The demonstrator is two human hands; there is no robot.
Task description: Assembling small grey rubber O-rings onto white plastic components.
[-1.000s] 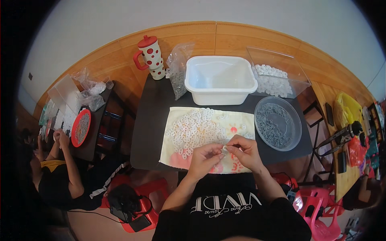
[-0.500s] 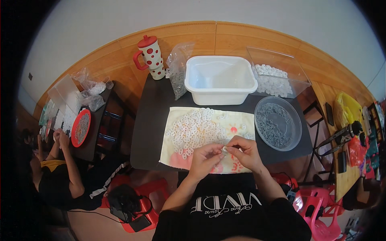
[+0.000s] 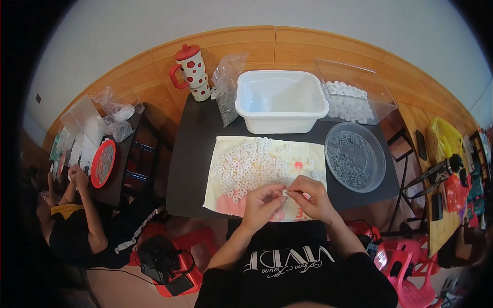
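Observation:
My left hand (image 3: 263, 206) and my right hand (image 3: 311, 200) meet over the near edge of a cream cloth (image 3: 313, 154). Fingertips of both pinch one small white plastic piece (image 3: 285, 193), mostly covered by the fingers. To the far left of my hands, many small white two-holed pieces (image 3: 246, 164) lie spread over the cloth. Right of the cloth stands a clear round tub (image 3: 380, 172) holding grey, thin, screw-like pieces (image 3: 349, 156).
A white basin (image 3: 282, 123) stands at the back, between a bag of grey pieces (image 3: 227, 102) and a clear bin (image 3: 380, 97) of white parts. A spotted tumbler (image 3: 195, 74) is at the back left. On the left, a person's hands (image 3: 78, 177) work near a red plate (image 3: 94, 177).
My right hand has shifted slightly left and its fingers have moved around the small white piece. My left hand stays nearly in place.

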